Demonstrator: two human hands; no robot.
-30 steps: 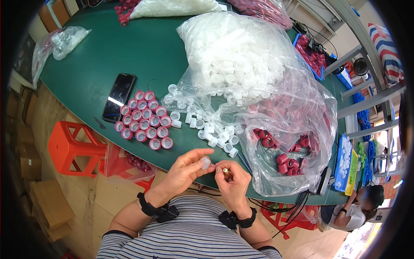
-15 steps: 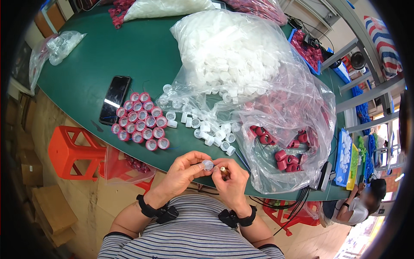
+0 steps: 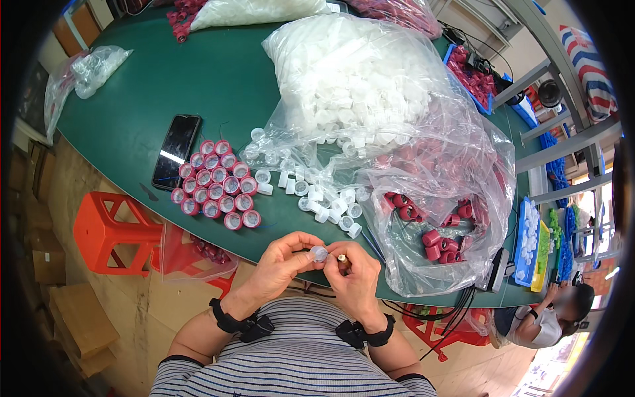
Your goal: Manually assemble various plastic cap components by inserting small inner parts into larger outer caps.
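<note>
At the table's near edge, my left hand (image 3: pixel 280 264) pinches a small translucent white plastic cap (image 3: pixel 319 254) between thumb and fingertips. Close beside it, my right hand (image 3: pixel 357 278) is closed around a slim tool with a brass-coloured end (image 3: pixel 343 260); the tool's working tip is hidden by my fingers. The fingertips of both hands nearly meet at the cap. Just beyond them lie loose white caps (image 3: pixel 321 210). To the left, a tight cluster of red rings with clear inserts (image 3: pixel 218 184) stands on the green table (image 3: pixel 165 79).
A large clear bag of white caps (image 3: pixel 357 73) fills the back middle. An open bag of red parts (image 3: pixel 443 238) lies at right. A phone (image 3: pixel 176 152) is beside the ring cluster. Red stools (image 3: pixel 116 231) stand below the table; another person (image 3: pixel 546 317) sits far right.
My right hand has turned the tool slightly, so its brass-coloured end points more upright. The cap stays in my left hand. The person at far right has shifted posture.
</note>
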